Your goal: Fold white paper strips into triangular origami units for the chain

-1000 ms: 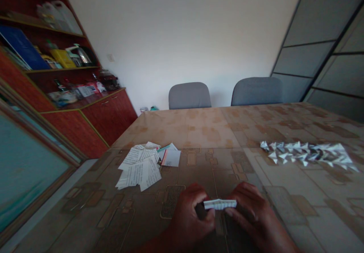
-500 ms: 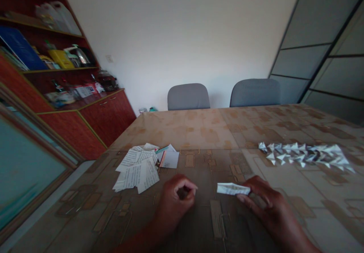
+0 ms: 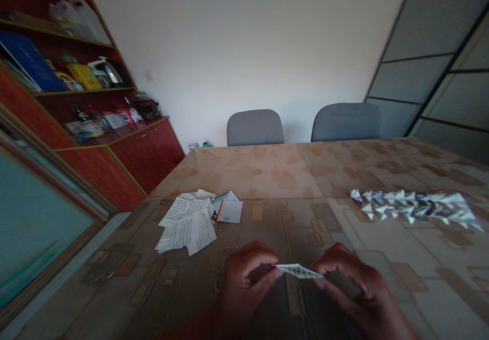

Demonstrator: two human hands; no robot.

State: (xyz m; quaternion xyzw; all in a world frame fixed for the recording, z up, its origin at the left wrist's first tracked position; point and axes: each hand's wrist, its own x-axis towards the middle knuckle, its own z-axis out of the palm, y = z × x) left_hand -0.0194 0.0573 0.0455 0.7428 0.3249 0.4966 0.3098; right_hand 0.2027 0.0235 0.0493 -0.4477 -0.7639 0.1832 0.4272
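A small piece of printed paper (image 3: 299, 271) is held up between my two hands over the near part of the table. My left hand (image 3: 248, 281) pinches its left end between thumb and fingertips. At the opposite end, my right hand (image 3: 349, 281) grips the paper the same way. The paper appears folded and is seen nearly edge-on, so its full shape is hard to make out. To the left lies a loose pile of printed paper pieces (image 3: 187, 225). On the right, several folded pointed paper pieces (image 3: 414, 207) sit in a long cluster.
A patterned cloth covers the table (image 3: 267, 172). Beside the printed pile is a whitish card (image 3: 230, 211). Two grey chairs (image 3: 255, 128) stand at the far edge. A red-brown cabinet (image 3: 148, 151) with loaded shelves is at the left, with sliding panels (image 3: 412, 70) at the right.
My left hand has moved right and taken hold of the paper's left end. My right hand has lowered the paper slightly and turned it.
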